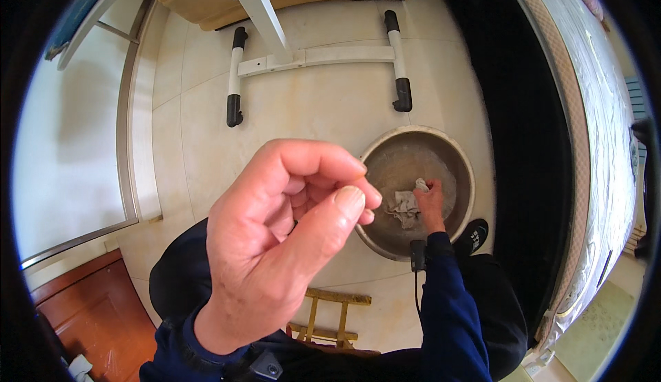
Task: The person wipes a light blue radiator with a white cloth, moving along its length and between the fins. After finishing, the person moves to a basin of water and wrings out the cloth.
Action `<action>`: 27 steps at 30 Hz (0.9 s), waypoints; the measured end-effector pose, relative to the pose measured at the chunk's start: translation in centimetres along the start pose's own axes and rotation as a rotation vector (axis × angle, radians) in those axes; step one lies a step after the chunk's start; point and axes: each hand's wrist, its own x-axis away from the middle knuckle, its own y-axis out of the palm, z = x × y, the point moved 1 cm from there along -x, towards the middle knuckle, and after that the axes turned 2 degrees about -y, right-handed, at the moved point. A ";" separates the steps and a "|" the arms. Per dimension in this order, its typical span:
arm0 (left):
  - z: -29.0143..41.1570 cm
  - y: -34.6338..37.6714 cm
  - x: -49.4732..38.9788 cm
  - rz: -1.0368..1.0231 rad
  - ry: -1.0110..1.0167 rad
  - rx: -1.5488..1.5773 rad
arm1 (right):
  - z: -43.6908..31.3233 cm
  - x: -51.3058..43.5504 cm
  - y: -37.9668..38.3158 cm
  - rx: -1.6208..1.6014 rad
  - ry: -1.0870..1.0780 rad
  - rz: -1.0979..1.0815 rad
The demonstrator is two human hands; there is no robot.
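Note:
My left hand (289, 237) is raised close to the camera, away from the basin. Its fingers curl loosely inward and the thumb tip meets the fingertips, with no object visible between them. Lower down and to the right, my right hand (431, 201) reaches into a round greyish basin (469, 175) on the floor. A bunched end of whitish cloth (405, 204) is pinched between its thumb and fingers. The rest of that cloth lies crumpled on the basin's bottom, left of the hand. Whether water covers the bottom I cannot tell.
Ahead stands a white metal frame (346, 55) with black-capped feet on the tiled floor. A plastic-covered mattress (599, 123) runs along the right. Below me is a wooden stool (338, 312); a reddish wooden panel (98, 315) is lower left. A cable (417, 294) hangs by my right sleeve.

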 end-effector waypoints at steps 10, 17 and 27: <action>0.0 0.7 0.9 -0.018 0.007 0.026 | -2.4 9.3 4.0 0.663 -0.538 0.154; -0.1 -0.1 0.0 0.014 -0.024 -0.014 | -3.1 0.8 4.3 0.699 -0.318 0.004; -0.2 0.0 0.4 -0.024 0.009 0.016 | 0.9 1.5 -0.2 -0.227 -0.364 -0.112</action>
